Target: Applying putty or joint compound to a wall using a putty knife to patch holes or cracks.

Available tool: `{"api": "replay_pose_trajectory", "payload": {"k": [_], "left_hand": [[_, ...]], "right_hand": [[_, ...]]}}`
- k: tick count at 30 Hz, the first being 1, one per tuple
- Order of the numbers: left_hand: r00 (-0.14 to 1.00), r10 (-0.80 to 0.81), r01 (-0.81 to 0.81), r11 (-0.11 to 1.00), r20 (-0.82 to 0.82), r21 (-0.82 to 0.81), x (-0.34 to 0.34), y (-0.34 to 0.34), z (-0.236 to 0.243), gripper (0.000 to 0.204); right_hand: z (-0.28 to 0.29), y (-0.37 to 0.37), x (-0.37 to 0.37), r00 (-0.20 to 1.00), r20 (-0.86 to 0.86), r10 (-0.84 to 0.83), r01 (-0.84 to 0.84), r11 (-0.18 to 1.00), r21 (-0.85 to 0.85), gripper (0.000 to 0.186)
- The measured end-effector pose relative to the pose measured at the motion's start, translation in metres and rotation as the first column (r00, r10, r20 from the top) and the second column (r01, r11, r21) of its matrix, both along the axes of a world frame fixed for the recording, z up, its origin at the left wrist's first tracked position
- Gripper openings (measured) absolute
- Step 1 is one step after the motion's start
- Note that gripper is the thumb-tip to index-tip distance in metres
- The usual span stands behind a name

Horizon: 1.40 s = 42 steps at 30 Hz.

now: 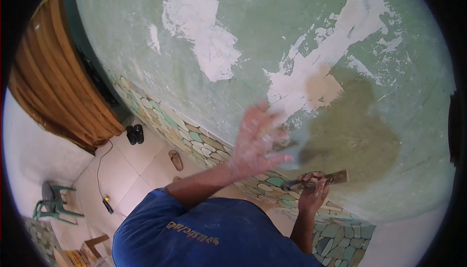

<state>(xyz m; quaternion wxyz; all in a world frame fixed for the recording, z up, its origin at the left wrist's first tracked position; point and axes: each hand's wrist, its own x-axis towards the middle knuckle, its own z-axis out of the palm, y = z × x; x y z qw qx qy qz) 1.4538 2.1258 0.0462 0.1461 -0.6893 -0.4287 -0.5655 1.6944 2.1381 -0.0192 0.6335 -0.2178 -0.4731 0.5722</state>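
My left hand point(255, 143), whitened with dust and blurred by motion, is raised in front of the green wall point(272, 18). Its fingers are spread and I see nothing held in them. A dark smudge beside its fingertips is too blurred to name. Lower and to the right, my right hand point(314, 191) grips a putty knife point(336, 177), its flat blade pointing right, near the wall. White filler patches point(206, 33) mark the wall, with another long white patch point(352, 28) running diagonally at the upper right. A darker, damp-looking area point(360, 140) spreads above the knife.
A stone-patterned band point(194, 138) runs along the wall's base. Black slippers point(135, 134) and a brown sandal point(175, 160) lie on the tiled floor point(124, 177). A cable with a black end piece point(107, 205), a green chair point(56, 201) and an orange curtain point(53, 77) are at the left.
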Motion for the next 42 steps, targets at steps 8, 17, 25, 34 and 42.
{"api": "replay_pose_trajectory", "payload": {"k": [8, 17, 25, 34, 42], "left_hand": [[0.948, 0.309, -0.312, 0.950, 0.079, 0.019, -0.037, 0.059, 0.014, 0.099], [0.988, 0.145, -0.147, 0.989, 0.048, 0.024, -0.052, 0.061, 0.001, 0.088], [0.991, 0.105, -0.109, 0.993, 0.088, 0.034, -0.044, 0.056, 0.011, 0.077], [0.981, -0.193, 0.190, 0.978, 0.028, 0.080, -0.107, 0.032, -0.010, 0.071], [0.995, 0.068, -0.079, 0.987, 0.079, 0.142, -0.161, 0.048, -0.061, 0.066]], "right_hand": [[0.016, -0.022, -0.028, 0.978, 0.179, -0.112, 0.114, 0.993, 0.001, 0.046], [0.016, -0.045, -0.062, 0.948, 0.159, -0.274, 0.285, 0.957, -0.048, 0.065], [0.013, -0.069, -0.087, 0.977, 0.066, -0.203, 0.209, 0.973, -0.099, 0.070], [0.037, -0.067, -0.096, 0.813, 0.473, -0.340, 0.378, 0.926, 0.014, 0.047], [0.105, -0.025, -0.111, 0.054, 0.553, -0.831, 0.345, 0.536, 0.771, 0.051]]}}
